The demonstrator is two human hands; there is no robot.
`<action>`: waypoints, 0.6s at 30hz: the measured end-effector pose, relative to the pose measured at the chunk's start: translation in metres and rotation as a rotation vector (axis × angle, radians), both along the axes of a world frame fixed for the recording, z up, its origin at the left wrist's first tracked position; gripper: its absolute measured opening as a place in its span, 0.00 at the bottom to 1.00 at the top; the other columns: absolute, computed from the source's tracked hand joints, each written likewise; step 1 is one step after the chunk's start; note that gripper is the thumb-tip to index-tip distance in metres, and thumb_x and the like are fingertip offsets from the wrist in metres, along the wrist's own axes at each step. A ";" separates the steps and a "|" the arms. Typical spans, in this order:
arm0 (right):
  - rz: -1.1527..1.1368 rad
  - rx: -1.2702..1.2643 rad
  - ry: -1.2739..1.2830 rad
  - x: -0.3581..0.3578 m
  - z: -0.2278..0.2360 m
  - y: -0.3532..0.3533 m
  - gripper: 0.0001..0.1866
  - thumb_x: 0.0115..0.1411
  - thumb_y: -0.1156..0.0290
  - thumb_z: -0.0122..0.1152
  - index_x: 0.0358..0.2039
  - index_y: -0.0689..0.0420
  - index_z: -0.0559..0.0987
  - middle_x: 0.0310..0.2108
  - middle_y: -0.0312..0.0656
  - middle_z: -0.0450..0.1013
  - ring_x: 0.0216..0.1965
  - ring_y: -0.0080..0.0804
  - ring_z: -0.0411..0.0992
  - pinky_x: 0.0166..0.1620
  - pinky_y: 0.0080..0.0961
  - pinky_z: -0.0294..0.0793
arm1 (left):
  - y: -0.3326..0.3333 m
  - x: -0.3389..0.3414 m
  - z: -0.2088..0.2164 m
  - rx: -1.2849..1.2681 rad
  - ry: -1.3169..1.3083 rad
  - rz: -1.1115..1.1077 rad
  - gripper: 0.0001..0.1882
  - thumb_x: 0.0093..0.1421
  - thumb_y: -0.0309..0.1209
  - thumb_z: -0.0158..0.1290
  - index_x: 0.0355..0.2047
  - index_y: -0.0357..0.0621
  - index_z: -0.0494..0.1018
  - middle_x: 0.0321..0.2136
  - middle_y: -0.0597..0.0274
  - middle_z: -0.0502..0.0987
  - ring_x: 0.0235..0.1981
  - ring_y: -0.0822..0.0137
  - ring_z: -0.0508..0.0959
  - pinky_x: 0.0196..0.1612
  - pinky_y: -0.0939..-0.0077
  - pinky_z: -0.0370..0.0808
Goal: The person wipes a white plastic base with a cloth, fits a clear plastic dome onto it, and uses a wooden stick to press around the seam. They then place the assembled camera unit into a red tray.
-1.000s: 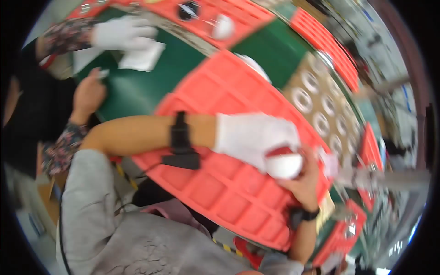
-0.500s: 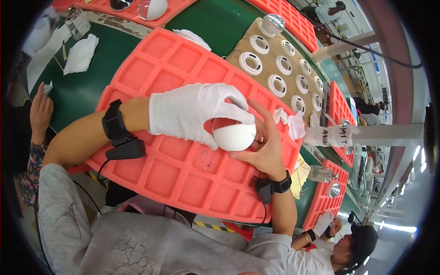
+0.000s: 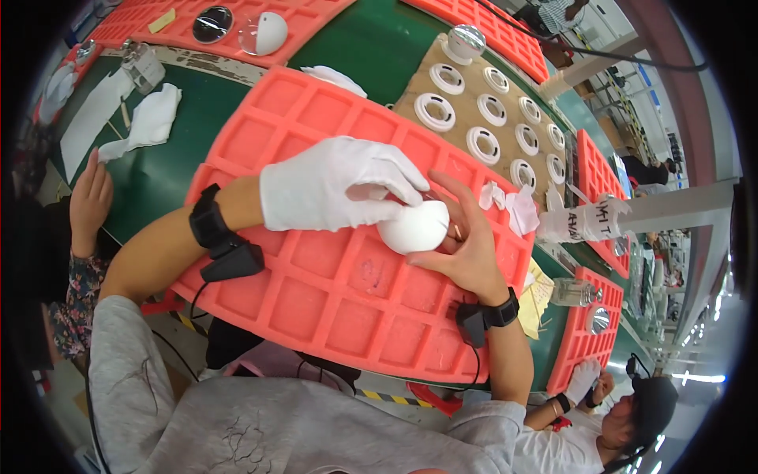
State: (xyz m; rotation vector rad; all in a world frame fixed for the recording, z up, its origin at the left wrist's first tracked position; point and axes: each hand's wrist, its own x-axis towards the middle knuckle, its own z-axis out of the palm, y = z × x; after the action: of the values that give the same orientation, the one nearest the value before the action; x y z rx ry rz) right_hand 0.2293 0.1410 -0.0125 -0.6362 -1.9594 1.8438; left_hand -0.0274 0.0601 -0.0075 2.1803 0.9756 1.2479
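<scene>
Note white dome (image 3: 414, 229), held between both hands just above red tray (image 3: 355, 328), toward 3 o'clock of its centre. Appears smooth, glossy and stiff; judge light, apt to slip against glove cloth, possibly fragile and easily marked. Best take hold by opposite sides of the rim, with even, light pressure; avoid pressing on the crown.

Find pinched in bare right hand (image 3: 471, 249), with thumb at 6 o'clock and other fingers around 3 o'clock. Find fingers of gloved left hand (image 3: 332, 186) bent in at 11 o'clock, tips at the edge; cannot tell whether gripping or merely steadying. Cannot see underside.

Farther out, note crumpled tissue (image 3: 522, 210) at 3 o'clock, on the tray's edge; white rings (image 3: 483, 146) at 1 o'clock, on brown board (image 3: 467, 101); clear-and-white globe (image 3: 270, 34) at 11 o'clock, across green table (image 3: 359, 43); glass jar (image 3: 142, 69) at 10 o'clock.
</scene>
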 end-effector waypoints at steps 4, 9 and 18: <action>0.015 0.028 -0.011 0.000 0.004 -0.002 0.58 0.41 0.79 0.83 0.71 0.58 0.57 0.66 0.49 0.65 0.64 0.37 0.68 0.63 0.35 0.74 | -0.005 0.004 0.005 -0.035 -0.025 0.049 0.10 0.58 0.25 0.63 0.41 0.43 0.81 0.45 0.58 0.81 0.44 0.60 0.82 0.42 0.70 0.81; 0.072 0.215 -0.025 0.000 0.002 -0.004 0.57 0.42 0.76 0.84 0.70 0.60 0.58 0.68 0.49 0.62 0.66 0.38 0.66 0.63 0.37 0.75 | -0.010 -0.001 0.007 -0.016 -0.020 0.037 0.08 0.57 0.27 0.62 0.39 0.44 0.82 0.43 0.63 0.82 0.43 0.61 0.81 0.42 0.69 0.80; 0.080 0.336 -0.058 -0.003 0.005 -0.003 0.55 0.44 0.77 0.83 0.69 0.60 0.58 0.67 0.51 0.62 0.64 0.40 0.69 0.60 0.38 0.79 | -0.011 0.001 0.003 0.245 0.293 0.210 0.08 0.55 0.30 0.63 0.36 0.48 0.81 0.40 0.65 0.81 0.42 0.62 0.81 0.42 0.68 0.79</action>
State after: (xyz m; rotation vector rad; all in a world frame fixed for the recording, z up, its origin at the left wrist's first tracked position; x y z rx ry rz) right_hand 0.2267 0.1375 -0.0079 -0.5169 -2.2924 1.5006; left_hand -0.0264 0.0495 -0.0046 2.5594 1.2521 1.2159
